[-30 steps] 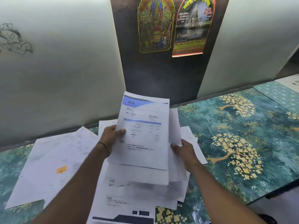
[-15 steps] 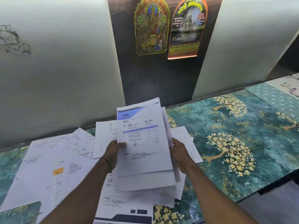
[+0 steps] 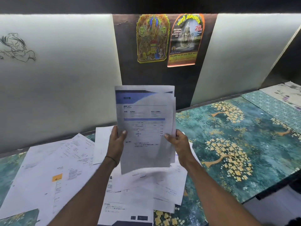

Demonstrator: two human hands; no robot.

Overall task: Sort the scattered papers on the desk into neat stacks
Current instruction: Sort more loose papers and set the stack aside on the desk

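A bundle of printed sheets (image 3: 145, 128) with a blue header on the front page stands nearly upright above the desk. My left hand (image 3: 116, 141) grips its left edge with the thumb on the front page. My right hand (image 3: 178, 142) grips the right edge the same way. Under the bundle several loose papers (image 3: 146, 190) lie overlapping on the desk. More scattered sheets (image 3: 53, 168) spread out to the left, one bearing an orange label (image 3: 57, 177).
The desk (image 3: 236, 144) has a teal cover with golden tree patterns and runs off to the right. A pale partition wall (image 3: 65, 79) rises right behind the papers, with two stickers (image 3: 169, 39) on a dark panel. The desk's front edge (image 3: 268, 191) drops off at lower right.
Both hands have lifted the bundle up off the pile and squared its sheets into a tighter, more upright stack. The camera view tilted upward.
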